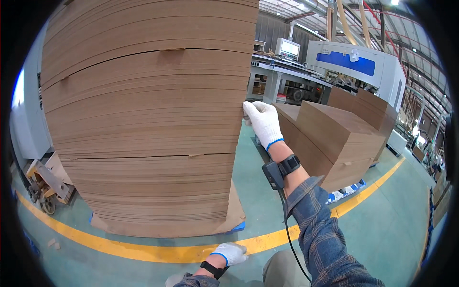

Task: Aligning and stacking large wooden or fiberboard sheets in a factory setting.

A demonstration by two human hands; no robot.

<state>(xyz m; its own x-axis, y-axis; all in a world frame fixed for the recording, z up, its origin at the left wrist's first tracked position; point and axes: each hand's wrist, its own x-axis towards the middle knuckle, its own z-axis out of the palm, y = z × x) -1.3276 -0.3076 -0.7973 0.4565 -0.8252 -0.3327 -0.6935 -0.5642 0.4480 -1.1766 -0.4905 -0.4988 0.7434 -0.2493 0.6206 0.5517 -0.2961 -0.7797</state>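
Note:
A tall stack of brown flat boards fills the left and middle of the view, standing on a blue pallet. My right hand, in a white knit glove, is raised and its fingertips touch the stack's right edge about halfway up. A black wrist device with a cable sits on that forearm. My left hand, also gloved, hangs low near my knee, fingers curled, holding nothing visible.
A second, lower stack of brown boards stands to the right. A yellow floor line curves across the green floor. A pallet jack sits at the left. A white and blue machine stands behind.

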